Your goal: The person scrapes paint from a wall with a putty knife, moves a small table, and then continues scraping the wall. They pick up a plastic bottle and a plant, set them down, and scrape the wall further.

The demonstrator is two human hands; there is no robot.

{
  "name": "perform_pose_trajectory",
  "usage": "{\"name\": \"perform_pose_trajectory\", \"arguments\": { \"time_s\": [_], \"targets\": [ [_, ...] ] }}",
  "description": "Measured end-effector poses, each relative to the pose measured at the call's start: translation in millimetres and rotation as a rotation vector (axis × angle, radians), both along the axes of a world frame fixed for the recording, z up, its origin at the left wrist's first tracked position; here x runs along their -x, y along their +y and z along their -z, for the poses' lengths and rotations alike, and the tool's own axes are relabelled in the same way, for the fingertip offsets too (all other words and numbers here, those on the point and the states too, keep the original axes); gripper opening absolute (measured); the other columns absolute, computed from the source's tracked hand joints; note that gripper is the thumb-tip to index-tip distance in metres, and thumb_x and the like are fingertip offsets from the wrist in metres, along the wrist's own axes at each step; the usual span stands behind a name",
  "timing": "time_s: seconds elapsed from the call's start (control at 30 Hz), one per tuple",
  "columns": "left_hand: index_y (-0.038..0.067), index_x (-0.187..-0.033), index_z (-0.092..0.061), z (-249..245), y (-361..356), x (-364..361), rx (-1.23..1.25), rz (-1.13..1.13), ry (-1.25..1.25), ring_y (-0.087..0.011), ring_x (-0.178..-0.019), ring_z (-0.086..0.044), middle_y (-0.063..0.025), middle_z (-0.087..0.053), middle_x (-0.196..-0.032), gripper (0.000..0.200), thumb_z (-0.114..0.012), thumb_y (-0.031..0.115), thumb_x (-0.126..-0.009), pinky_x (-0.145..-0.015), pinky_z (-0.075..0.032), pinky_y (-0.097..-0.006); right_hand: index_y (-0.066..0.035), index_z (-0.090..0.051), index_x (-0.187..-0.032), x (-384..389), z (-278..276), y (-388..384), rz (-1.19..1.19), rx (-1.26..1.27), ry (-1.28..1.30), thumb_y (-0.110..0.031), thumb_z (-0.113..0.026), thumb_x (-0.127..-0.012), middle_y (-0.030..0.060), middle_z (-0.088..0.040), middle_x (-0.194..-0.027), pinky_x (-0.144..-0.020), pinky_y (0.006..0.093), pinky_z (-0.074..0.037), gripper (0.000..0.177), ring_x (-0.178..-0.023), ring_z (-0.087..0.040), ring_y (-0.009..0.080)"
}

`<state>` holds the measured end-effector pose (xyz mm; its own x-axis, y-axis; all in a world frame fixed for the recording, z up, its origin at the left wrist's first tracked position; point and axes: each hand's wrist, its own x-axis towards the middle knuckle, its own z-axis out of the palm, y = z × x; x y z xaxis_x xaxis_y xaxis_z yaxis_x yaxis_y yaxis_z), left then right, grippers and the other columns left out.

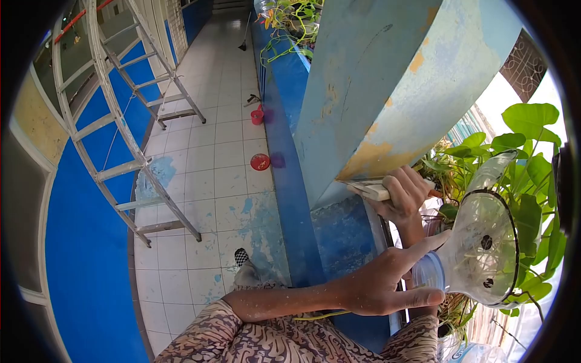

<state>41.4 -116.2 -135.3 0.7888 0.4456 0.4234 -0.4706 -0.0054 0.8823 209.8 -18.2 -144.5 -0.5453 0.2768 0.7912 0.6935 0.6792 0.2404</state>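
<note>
My right hand [402,192] is closed around a whitish flat block-like tool [378,190], whose thin end meets the lower edge of the pale blue pillar [387,91]. The tool's exact kind is hard to make out. Yellowish patches show where paint has come off the pillar just above. Lower down, my left hand [387,281] has its thumb and forefinger on either side of the bluish neck of a clear cut plastic bottle [481,257]; the other fingers are mostly hidden. My left forearm crosses in front of my right one.
Leafy plants [529,175] crowd the right side. Below the pillar runs a blue ledge [345,236]. An aluminium stepladder [112,115] stands left on white tiles [206,181] strewn with paint flakes. A red lid [260,161] and red cup [257,116] lie beside the low wall.
</note>
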Motion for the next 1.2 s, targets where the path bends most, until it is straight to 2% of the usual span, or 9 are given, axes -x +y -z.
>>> {"name": "perform_pose_trajectory", "arguments": {
  "time_s": [0.17,0.3,0.5,0.7,0.77,0.8,1.03,1.1,1.2],
  "targets": [
    [-0.007,-0.162,-0.021,-13.1,4.8,7.2,-0.072,-0.027,0.108,-0.0227,-0.093,-0.074,-0.0228,-0.072,-0.108,0.102,-0.069,0.055,-0.097,-0.089,-0.058,-0.0372,-0.006,-0.049,-0.069,13.0,-11.7,6.0,0.028,-0.035,0.078,-0.036,-0.087,-0.069,0.007,-0.051,-0.065,-0.049,0.0352,-0.037,0.048,-0.055,-0.051,0.0201],
    [-0.008,-0.162,-0.022,-7.0,-1.2,1.6,-0.004,-0.033,-0.013,-0.022,-0.087,-0.073,-0.0228,-0.072,-0.104,0.102,-0.07,0.055,-0.097,-0.081,-0.059,-0.0363,-0.01,-0.05,-0.068,20.7,22.2,7.8,0.041,0.066,-0.135,-0.041,-0.079,-0.076,0.0038,-0.046,-0.064,-0.05,0.0366,-0.039,0.043,-0.056,-0.05,0.0208],
    [-0.009,-0.161,-0.022,-6.4,5.2,5.5,-0.014,-0.015,0.041,-0.0224,-0.079,-0.072,-0.022,-0.073,-0.1,0.106,-0.071,0.058,-0.095,-0.074,-0.059,-0.0342,-0.007,-0.052,-0.068,16.1,0.6,-1.6,0.059,-0.03,0.092,-0.044,-0.086,-0.073,0.0051,-0.054,-0.061,-0.049,0.0321,-0.037,0.05,-0.053,-0.053,0.0184],
    [-0.008,-0.162,-0.022,-11.1,5.9,7.1,-0.046,0.005,0.054,-0.022,-0.076,-0.072,-0.0202,-0.072,-0.096,0.105,-0.071,0.057,-0.095,-0.071,-0.058,-0.0339,-0.007,-0.053,-0.067,13.5,11.6,4.5,0.022,0.015,-0.185,-0.034,-0.079,-0.068,0.0047,-0.048,-0.06,-0.048,0.0359,-0.036,0.038,-0.052,-0.048,0.0204],
    [-0.008,-0.162,-0.023,-8.2,5.1,6.3,-0.05,-0.001,0.067,-0.0218,-0.076,-0.071,-0.0194,-0.072,-0.095,0.105,-0.071,0.057,-0.095,-0.071,-0.058,-0.0338,-0.007,-0.054,-0.068,11.4,-6.7,-2.6,0.077,-0.115,0.034,-0.034,-0.079,-0.066,0.0046,-0.048,-0.059,-0.048,0.0346,-0.035,0.037,-0.05,-0.048,0.0202],
    [-0.008,-0.162,-0.022,-4.7,6.5,4.6,-0.049,-0.007,0.049,-0.0214,-0.075,-0.071,-0.0187,-0.071,-0.095,0.105,-0.071,0.057,-0.095,-0.071,-0.057,-0.0337,-0.006,-0.054,-0.068,6.7,-9.0,-1.7,0.061,-0.092,0.048,-0.038,-0.089,-0.07,0.0032,-0.05,-0.059,-0.045,0.0343,-0.035,0.047,-0.049,-0.05,0.0192],
    [-0.007,-0.162,-0.021,-5.2,8.3,2.6,-0.027,0.035,0.03,-0.0204,-0.075,-0.07,-0.0197,-0.072,-0.099,0.104,-0.072,0.055,-0.096,-0.071,-0.057,-0.0343,-0.01,-0.051,-0.066,13.8,22.1,11.4,0.043,0.027,0.008,-0.05,-0.085,-0.081,0.0013,-0.04,-0.06,-0.046,0.0343,-0.029,0.054,-0.051,-0.041,0.0161],
    [-0.007,-0.163,-0.021,-5.1,9.9,4.1,-0.032,0.033,0.03,-0.0204,-0.076,-0.071,-0.0201,-0.073,-0.101,0.104,-0.072,0.055,-0.096,-0.071,-0.057,-0.0344,-0.009,-0.059,-0.069,10.9,-6.1,9.2,-0.014,-0.001,0.283,-0.029,-0.098,-0.071,-0.0003,-0.054,-0.059,-0.048,0.0305,-0.039,0.043,-0.049,-0.049,0.0131],
    [-0.006,-0.163,-0.02,-3.9,10.9,6.9,-0.027,0.047,0.058,-0.0204,-0.076,-0.071,-0.0207,-0.073,-0.102,0.105,-0.072,0.055,-0.095,-0.072,-0.058,-0.0344,-0.008,-0.061,-0.07,8.0,-34.3,3.0,0.125,0.001,0.546,-0.027,-0.099,-0.07,0.0008,-0.061,-0.061,-0.05,0.0298,-0.044,0.043,-0.05,-0.052,0.0127]
  ]
}}
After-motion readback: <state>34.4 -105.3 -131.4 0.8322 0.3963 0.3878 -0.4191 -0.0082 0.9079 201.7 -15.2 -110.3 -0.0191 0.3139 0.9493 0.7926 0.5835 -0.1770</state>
